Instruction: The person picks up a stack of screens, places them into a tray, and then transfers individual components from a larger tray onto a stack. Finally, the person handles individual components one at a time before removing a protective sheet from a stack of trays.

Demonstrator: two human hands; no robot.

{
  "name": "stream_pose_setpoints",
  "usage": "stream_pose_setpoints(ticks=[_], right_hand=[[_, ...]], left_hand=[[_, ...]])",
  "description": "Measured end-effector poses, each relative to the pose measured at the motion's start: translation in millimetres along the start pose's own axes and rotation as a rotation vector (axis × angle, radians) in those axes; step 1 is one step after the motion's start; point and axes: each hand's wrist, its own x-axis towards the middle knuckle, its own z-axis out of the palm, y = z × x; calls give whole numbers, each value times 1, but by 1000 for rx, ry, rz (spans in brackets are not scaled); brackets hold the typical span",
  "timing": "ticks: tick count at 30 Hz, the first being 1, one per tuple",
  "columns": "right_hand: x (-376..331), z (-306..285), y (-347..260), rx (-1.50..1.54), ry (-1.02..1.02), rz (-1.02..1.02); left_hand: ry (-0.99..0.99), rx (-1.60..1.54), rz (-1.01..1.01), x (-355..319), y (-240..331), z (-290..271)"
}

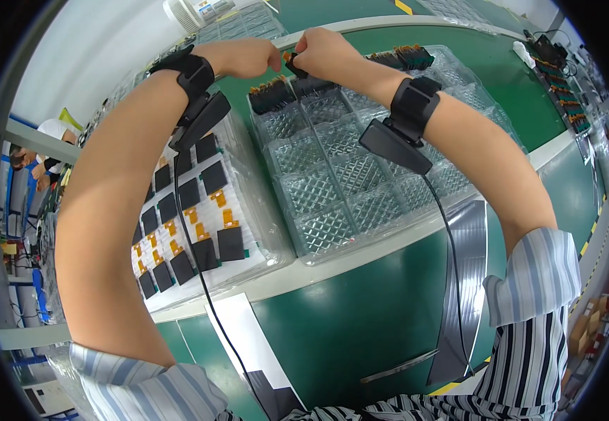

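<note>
The right hand [324, 55], at 12 o'clock, is clamped between thumb and fingers on a small black piece [295, 67] with an orange tab. The piece is held above the 11 o'clock edge of a clear compartment tray [322, 224]. The left hand [252, 62], at 11 o'clock, has its fingers curled just beside the piece; whether it touches the piece or grips anything cannot be told. The two hands are near each other, with the piece between them.

The tray extends from the centre toward 1 o'clock. Its far row of compartments contains upright black parts [271, 97] with orange ends, packed side by side; a further group [415, 57] stands at 1 o'clock.

At 9 o'clock from the tray, a white sheet [240, 203] carries flat black panels [231, 243] in rows, several with orange tabs visible.

On the green counter [332, 323], metal tweezers [399, 365] lie toward 5 o'clock, near a glossy dark strip [461, 281] at 4 o'clock. A white strip [238, 326] lies at 7 o'clock.

Each wrist bears a black strap, the right strap [415, 109] and left strap [191, 76] each carrying a dark box with a cable.
</note>
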Motion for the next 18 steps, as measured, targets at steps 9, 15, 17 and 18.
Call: stream_pose_setpoints(ticks=[9,15,17,18], right_hand=[[11,-92,123,-114,-17,260],[-13,-88,126,-303,107,137],[-11,-83,126,-282,66,145],[-11,-79,126,-280,67,148]], left_hand=[[98,-42,107,-1,25,-14],[65,-94,111,6,32,-17],[54,-86,124,6,34,-17],[43,-82,131,6,34,-17]])
